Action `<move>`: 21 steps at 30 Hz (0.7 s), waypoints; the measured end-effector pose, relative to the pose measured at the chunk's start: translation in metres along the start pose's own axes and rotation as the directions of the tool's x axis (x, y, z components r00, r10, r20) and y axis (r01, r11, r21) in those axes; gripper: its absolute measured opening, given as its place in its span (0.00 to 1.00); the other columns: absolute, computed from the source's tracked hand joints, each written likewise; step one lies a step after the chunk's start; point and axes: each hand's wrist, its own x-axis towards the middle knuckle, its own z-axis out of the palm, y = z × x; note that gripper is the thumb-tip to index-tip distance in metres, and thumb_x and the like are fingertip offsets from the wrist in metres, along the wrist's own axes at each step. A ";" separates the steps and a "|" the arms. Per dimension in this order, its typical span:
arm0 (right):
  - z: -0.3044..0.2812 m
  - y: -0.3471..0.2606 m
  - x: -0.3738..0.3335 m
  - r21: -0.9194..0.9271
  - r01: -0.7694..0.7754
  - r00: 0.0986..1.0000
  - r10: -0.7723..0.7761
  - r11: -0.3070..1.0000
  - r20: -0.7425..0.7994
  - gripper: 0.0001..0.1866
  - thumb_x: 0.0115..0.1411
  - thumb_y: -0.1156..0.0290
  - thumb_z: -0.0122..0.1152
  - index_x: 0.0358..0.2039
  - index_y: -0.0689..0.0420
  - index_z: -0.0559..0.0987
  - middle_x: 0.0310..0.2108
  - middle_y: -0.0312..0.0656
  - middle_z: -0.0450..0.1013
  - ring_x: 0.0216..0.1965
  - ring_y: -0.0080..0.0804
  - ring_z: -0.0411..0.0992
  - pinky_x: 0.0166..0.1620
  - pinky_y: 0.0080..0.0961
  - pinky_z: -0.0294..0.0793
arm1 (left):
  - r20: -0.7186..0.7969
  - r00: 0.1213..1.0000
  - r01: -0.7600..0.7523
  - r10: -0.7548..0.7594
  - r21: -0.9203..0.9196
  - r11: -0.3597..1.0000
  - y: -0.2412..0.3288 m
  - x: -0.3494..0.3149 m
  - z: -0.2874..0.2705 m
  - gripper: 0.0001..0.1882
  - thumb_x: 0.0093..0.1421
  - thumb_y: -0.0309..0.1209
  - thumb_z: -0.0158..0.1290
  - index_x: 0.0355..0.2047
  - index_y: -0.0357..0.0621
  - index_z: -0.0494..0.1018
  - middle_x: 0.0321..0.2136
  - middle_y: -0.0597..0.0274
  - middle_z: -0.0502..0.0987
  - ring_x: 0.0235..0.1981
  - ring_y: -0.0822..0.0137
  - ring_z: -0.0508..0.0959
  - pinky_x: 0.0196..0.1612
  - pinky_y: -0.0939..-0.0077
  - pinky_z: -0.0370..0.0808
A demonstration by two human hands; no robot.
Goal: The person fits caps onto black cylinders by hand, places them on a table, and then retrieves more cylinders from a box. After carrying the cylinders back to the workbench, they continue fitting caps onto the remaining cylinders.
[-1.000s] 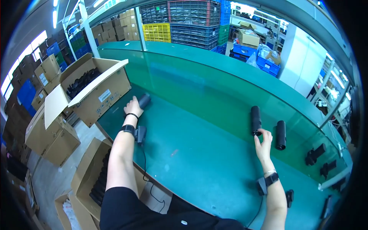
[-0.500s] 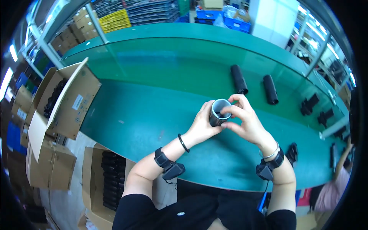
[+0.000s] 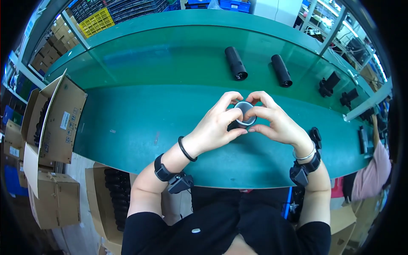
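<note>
A dark tube with a pale, open top [image 3: 246, 107] stands upright over the near half of the green work surface, between my hands. My left hand [image 3: 217, 123] grips it from the left, thumb at the near side and fingers curled over its rim. From the right, my right hand [image 3: 276, 120] pinches the same rim, with fingertips dipping into the mouth. The fingers partly hide the tube's outer wall, and what lies deeper inside cannot be made out. Beyond my hands, two black cylinders [image 3: 236, 63] [image 3: 281, 71] lie on the glossy green strip.
Black flanged fittings [image 3: 328, 84] sit at the far right. Another black part [image 3: 315, 137] is beside my right wrist. An open carton [image 3: 68, 121] stands at the left; black cylinders [image 3: 117, 191] fill a carton below the edge. A person's pink sleeve [image 3: 370, 178] shows at the right.
My left hand has shifted from around the tube's side up to its rim, its fingers now curling over the opening. The right hand stays at the rim. The view has tilted downward.
</note>
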 end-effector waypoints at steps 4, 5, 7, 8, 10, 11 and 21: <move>0.000 -0.002 -0.005 -0.077 0.034 0.999 -0.035 0.996 -0.008 0.12 0.43 0.79 0.69 0.30 0.55 0.77 0.50 0.42 0.62 0.50 0.38 0.62 0.47 0.31 0.68 | -0.024 0.999 -0.041 0.043 0.085 0.996 0.006 -0.003 0.005 0.15 0.43 0.24 0.65 0.28 0.40 0.69 0.47 0.52 0.63 0.46 0.53 0.71 0.42 0.65 0.75; 0.000 -0.002 -0.006 -0.076 0.047 0.999 -0.048 0.996 -0.015 0.12 0.43 0.79 0.69 0.29 0.54 0.77 0.51 0.42 0.61 0.50 0.38 0.61 0.47 0.32 0.67 | -0.025 0.999 -0.040 0.042 0.091 0.995 0.007 -0.003 0.006 0.15 0.43 0.24 0.65 0.28 0.40 0.69 0.47 0.52 0.63 0.46 0.53 0.71 0.42 0.65 0.75; 0.000 -0.002 -0.008 -0.072 0.063 0.998 -0.065 0.995 -0.023 0.11 0.44 0.78 0.69 0.29 0.54 0.77 0.52 0.42 0.61 0.51 0.38 0.60 0.47 0.32 0.66 | -0.026 0.997 -0.064 0.067 0.116 0.991 0.010 -0.003 0.005 0.14 0.44 0.24 0.65 0.27 0.40 0.69 0.47 0.52 0.63 0.47 0.53 0.72 0.42 0.65 0.75; 0.000 -0.002 -0.008 -0.056 0.057 0.998 -0.058 0.997 -0.022 0.11 0.44 0.78 0.68 0.29 0.54 0.77 0.52 0.43 0.60 0.51 0.38 0.60 0.47 0.32 0.65 | -0.027 0.997 -0.063 0.066 0.121 0.991 0.011 -0.003 0.005 0.14 0.44 0.24 0.65 0.27 0.40 0.69 0.47 0.52 0.63 0.47 0.53 0.72 0.42 0.65 0.75; 0.001 -0.002 -0.008 -0.036 0.053 0.998 -0.053 0.998 -0.020 0.10 0.45 0.77 0.68 0.28 0.53 0.77 0.53 0.43 0.60 0.51 0.39 0.60 0.48 0.32 0.64 | -0.001 1.000 -0.024 0.024 0.127 0.992 0.011 -0.003 0.003 0.12 0.44 0.26 0.66 0.26 0.42 0.74 0.49 0.52 0.63 0.50 0.53 0.70 0.46 0.66 0.75; 0.002 -0.001 -0.007 -0.077 0.076 0.997 -0.077 0.994 -0.010 0.10 0.45 0.77 0.68 0.29 0.54 0.77 0.53 0.44 0.60 0.52 0.41 0.59 0.48 0.32 0.64 | -0.001 1.000 -0.020 0.021 0.131 0.991 0.011 -0.004 0.004 0.12 0.44 0.26 0.66 0.26 0.42 0.74 0.49 0.52 0.63 0.50 0.53 0.70 0.46 0.66 0.75; -0.039 0.002 -0.046 -0.140 0.022 0.981 -0.049 0.990 -0.188 0.19 0.49 0.75 0.64 0.44 0.56 0.78 0.52 0.46 0.62 0.53 0.42 0.63 0.52 0.33 0.65 | -0.103 0.995 0.019 0.012 0.293 0.956 0.007 0.006 0.019 0.37 0.38 0.33 0.70 0.49 0.45 0.66 0.45 0.53 0.68 0.43 0.56 0.73 0.42 0.65 0.74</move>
